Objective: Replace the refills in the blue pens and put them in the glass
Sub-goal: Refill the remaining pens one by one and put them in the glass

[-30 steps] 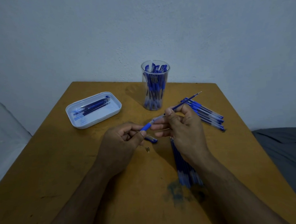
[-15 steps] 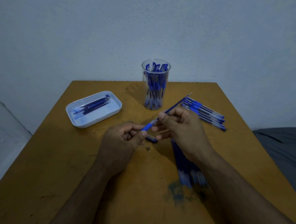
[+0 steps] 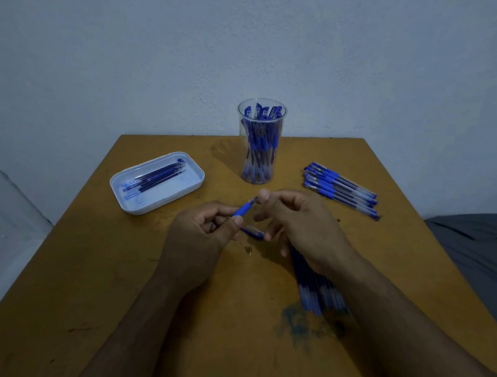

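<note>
While both hands work close together over the middle of the worn yellow-brown wooden table (image 3: pixel 108 282), the tall clear glass tumbler (image 3: pixel 263 141) stands upright behind them, near the far edge, packed with capped blue pens standing on end. Left of the tumbler sits the shallow white rectangular tray (image 3: pixel 157 182), and inside it lies a small bundle of thin dark-blue refills (image 3: pixel 154 176), all angled the same way, tips toward the tray's far right corner. Right of the tumbler, a row of blue-gripped clear-barrelled pens (image 3: pixel 339 190) lies side by side flat on the wood, well apart from the glass.

In front of the tumbler, the left hand (image 3: pixel 198 243) pinches the blue rubber-grip pen barrel (image 3: pixel 244 209) between thumb and curled fingers, barrel tilted up toward the right. The right hand (image 3: pixel 298 226) meets it at the upper end, thumb and forefinger closed on the tip of that same barrel; whether a refill is inside I cannot tell. Just below the fingers a short blue pen cap (image 3: pixel 254 232) rests on the table, and nearer still a tiny metal tip piece (image 3: pixel 248 250). Under the right wrist, a second loose pile of blue refills (image 3: pixel 316 288) fans out toward the near edge, beside a dark ink smudge (image 3: pixel 297 321).
</note>
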